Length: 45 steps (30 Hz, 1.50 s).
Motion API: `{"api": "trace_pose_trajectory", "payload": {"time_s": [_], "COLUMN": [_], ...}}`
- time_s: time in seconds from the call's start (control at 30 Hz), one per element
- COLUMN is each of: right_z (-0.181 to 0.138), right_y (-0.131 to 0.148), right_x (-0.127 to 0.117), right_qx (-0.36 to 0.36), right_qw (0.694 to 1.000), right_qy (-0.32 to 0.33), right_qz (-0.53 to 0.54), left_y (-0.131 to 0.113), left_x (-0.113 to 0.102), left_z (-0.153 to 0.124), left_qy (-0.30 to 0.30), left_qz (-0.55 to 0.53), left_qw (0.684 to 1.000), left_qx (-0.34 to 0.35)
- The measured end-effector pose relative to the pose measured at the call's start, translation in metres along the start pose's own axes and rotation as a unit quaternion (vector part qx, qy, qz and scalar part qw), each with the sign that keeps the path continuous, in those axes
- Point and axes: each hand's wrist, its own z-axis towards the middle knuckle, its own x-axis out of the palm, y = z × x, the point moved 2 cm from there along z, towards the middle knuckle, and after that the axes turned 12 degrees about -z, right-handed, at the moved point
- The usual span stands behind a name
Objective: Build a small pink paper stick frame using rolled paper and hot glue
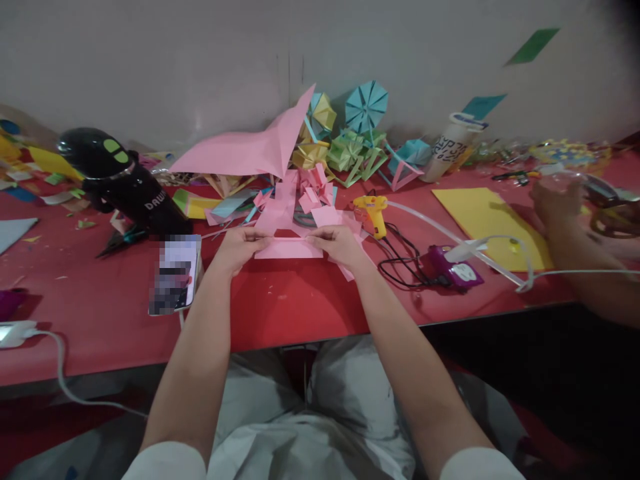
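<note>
My left hand [239, 245] and my right hand [338, 243] both pinch a folded pink paper strip [290, 249] that lies flat on the red table [280, 300]. The left hand grips its left end, the right hand its right end, fingers closed on the top edge. Just behind the strip sits a pile of small pink folded pieces [306, 197]. A large pink sheet [250, 150] stands creased further back.
A phone [175, 273] lies left of my left hand, a black bottle [120, 180] behind it. A yellow glue gun [373, 215], black cable and purple device [453, 270] lie to the right. Another person's hand [555, 203] works near a yellow sheet [493, 223]. Folded paper shapes [355, 143] line the wall.
</note>
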Motion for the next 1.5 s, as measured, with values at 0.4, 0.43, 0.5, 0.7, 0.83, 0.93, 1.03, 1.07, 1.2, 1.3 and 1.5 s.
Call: {"api": "trace_pose_trajectory", "payload": {"time_s": [0.4, 0.43, 0.5, 0.7, 0.83, 0.93, 1.03, 1.07, 1.2, 1.3, 1.5], "right_z": [-0.002, -0.002, -0.002, -0.003, -0.004, -0.004, -0.005, -0.005, -0.005, -0.005, -0.010], "right_y": [0.004, 0.004, 0.004, 0.004, 0.007, 0.009, 0.011, 0.011, 0.011, 0.012, 0.017], "right_x": [0.003, 0.005, 0.007, 0.013, 0.014, 0.014, 0.014, 0.014, 0.016, 0.016, 0.015], "right_qx": [0.007, 0.006, 0.005, 0.003, -0.008, -0.018, -0.026, -0.028, -0.029, -0.040, -0.050], "right_qw": [1.000, 1.000, 1.000, 1.000, 0.999, 0.999, 0.999, 0.999, 0.999, 0.998, 0.995], "right_qy": [0.004, 0.002, 0.003, 0.022, 0.029, 0.029, 0.029, 0.030, 0.036, 0.041, 0.085], "right_qz": [0.015, 0.017, 0.019, 0.021, 0.018, 0.009, 0.003, 0.002, -0.004, -0.005, -0.002], "left_y": [-0.010, -0.010, -0.010, -0.007, -0.007, -0.009, -0.010, -0.010, -0.009, -0.008, -0.008], "left_x": [0.014, 0.014, 0.015, 0.019, 0.023, 0.024, 0.025, 0.025, 0.024, 0.023, 0.023], "left_z": [-0.008, -0.008, -0.008, -0.010, -0.011, -0.013, -0.014, -0.014, -0.014, -0.014, -0.017], "left_qy": [0.060, 0.059, 0.063, 0.090, 0.103, 0.101, 0.099, 0.100, 0.101, 0.113, 0.149], "left_qz": [0.058, 0.055, 0.052, 0.043, 0.044, 0.051, 0.051, 0.049, 0.047, 0.040, 0.035], "left_qw": [0.995, 0.995, 0.994, 0.994, 0.993, 0.993, 0.993, 0.993, 0.993, 0.993, 0.988], "left_qx": [0.057, 0.062, 0.066, 0.049, 0.027, 0.030, 0.037, 0.036, 0.023, 0.014, -0.005]}}
